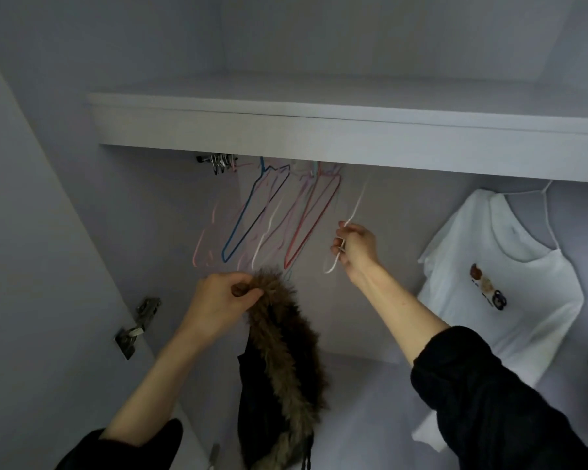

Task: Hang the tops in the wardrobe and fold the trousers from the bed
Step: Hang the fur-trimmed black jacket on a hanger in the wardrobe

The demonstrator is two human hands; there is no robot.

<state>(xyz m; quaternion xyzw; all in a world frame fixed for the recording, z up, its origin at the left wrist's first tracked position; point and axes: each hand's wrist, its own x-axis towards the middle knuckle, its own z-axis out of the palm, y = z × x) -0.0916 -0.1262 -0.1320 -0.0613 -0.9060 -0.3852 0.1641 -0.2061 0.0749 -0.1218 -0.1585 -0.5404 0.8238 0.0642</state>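
I am looking up into the wardrobe. My left hand [223, 296] grips the brown fur trim of a dark jacket [279, 374], which hangs down from it below the rail. My right hand [353, 247] is raised to the right and holds a white wire hanger [352, 215] by its lower bar; the hanger's hook reaches up under the shelf. Several empty wire hangers [269, 218], pink, blue, white and red, hang from the rail between and above my hands. A white T-shirt [510, 276] with a small print hangs on a hanger at the right.
A thick white shelf [319, 130] runs across above the rail and hides most of it. The open wardrobe door with a metal hinge [138, 325] stands at the left. The pale back wall and floor of the wardrobe show behind the jacket.
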